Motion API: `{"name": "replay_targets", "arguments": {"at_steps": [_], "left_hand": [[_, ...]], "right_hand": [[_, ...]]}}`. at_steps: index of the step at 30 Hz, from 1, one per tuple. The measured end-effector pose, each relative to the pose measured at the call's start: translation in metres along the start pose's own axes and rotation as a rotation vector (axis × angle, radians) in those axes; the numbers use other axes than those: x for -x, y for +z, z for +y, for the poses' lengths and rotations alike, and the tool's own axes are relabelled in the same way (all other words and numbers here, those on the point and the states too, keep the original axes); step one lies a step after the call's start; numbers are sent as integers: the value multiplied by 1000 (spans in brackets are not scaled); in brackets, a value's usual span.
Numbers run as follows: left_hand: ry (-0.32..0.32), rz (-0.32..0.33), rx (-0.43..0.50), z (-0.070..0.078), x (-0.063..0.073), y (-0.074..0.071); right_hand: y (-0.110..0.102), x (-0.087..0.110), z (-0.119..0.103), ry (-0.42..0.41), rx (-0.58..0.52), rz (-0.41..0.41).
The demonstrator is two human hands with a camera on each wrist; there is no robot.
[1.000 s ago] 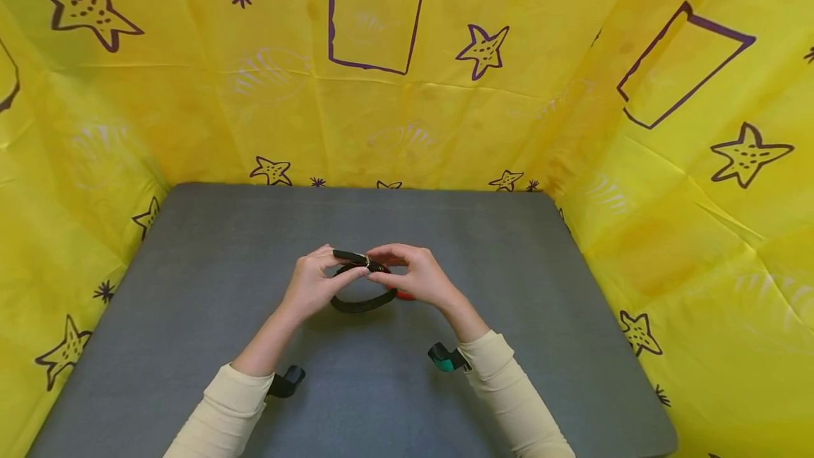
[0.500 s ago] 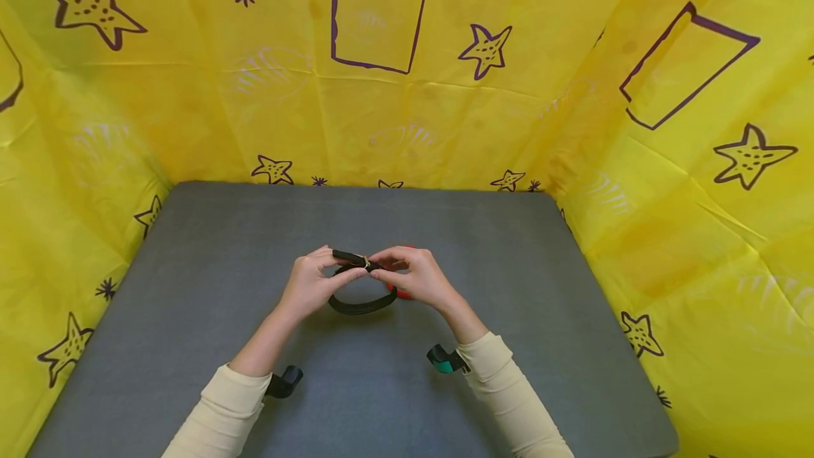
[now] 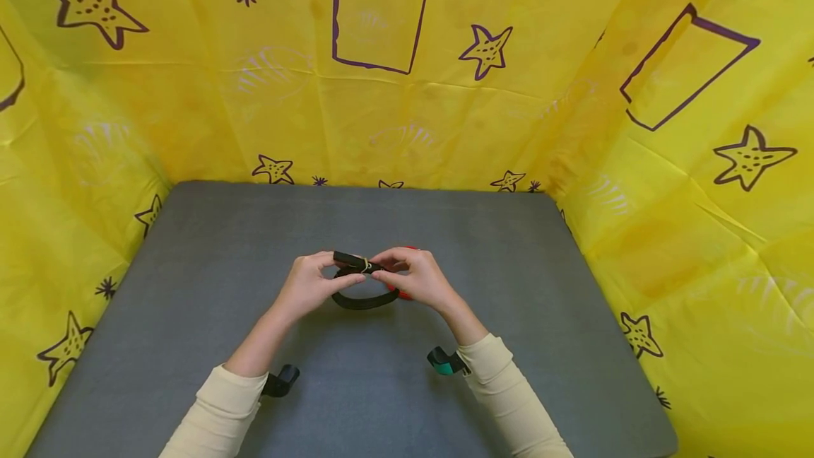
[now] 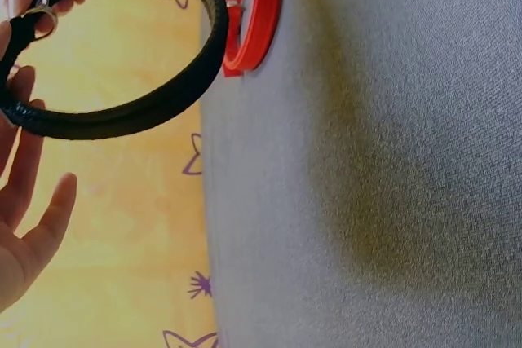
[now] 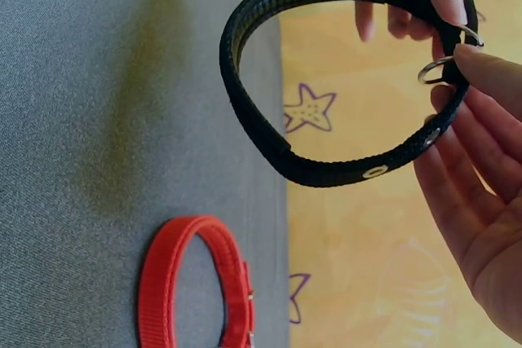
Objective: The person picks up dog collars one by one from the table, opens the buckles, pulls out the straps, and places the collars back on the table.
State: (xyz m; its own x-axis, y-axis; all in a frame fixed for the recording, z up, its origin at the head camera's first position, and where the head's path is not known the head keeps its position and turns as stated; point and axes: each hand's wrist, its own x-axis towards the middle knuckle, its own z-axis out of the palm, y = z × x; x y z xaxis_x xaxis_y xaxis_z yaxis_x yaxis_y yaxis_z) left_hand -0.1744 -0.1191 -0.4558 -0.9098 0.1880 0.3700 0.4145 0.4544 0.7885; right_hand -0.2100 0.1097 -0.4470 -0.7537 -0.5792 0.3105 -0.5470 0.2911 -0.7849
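Observation:
Both hands hold a black collar [image 3: 364, 302] up off the table, closed into a loop with its buckle between them. The left hand [image 3: 307, 285] pinches it beside the buckle, where a short strap end [image 3: 347, 259] sticks out to the left. From the other side, the right hand [image 3: 420, 277] pinches the band between thumb and fingers. A metal ring [image 5: 426, 72] hangs by the right thumb, and eyelets [image 5: 375, 172] line the band. In the right wrist view a red collar [image 5: 157, 287] lies on the table; in the head view the right hand partly hides it.
The grey table [image 3: 369, 218] has a yellow patterned cloth [image 3: 286, 112] standing behind it and along both sides. Wrist cameras [image 3: 281, 382] jut inward from both forearms. The held collar casts a soft shadow on the tabletop.
The black collar has tilted slightly, its lower edge rising a little, and more of the strap end shows. Both hands keep their grip; the left has shifted slightly. The red collar stays put.

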Motion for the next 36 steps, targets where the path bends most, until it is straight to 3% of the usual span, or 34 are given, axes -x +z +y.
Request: {"name": "replay_targets", "arguments": {"at_steps": [6,13,29,36], "left_hand": [[-17,-29,-38,1,0,-4],[-42,-40,14,1,0,-5],[-86,13,40,-2,0,-8],[-162,15,76,-4,2,-10]], "right_hand": [[0,1,1,5,16,-6],[-2,2,1,-2,10,-6],[-8,8,7,62,9,17],[-10,11,10,110,-15,51]]}}
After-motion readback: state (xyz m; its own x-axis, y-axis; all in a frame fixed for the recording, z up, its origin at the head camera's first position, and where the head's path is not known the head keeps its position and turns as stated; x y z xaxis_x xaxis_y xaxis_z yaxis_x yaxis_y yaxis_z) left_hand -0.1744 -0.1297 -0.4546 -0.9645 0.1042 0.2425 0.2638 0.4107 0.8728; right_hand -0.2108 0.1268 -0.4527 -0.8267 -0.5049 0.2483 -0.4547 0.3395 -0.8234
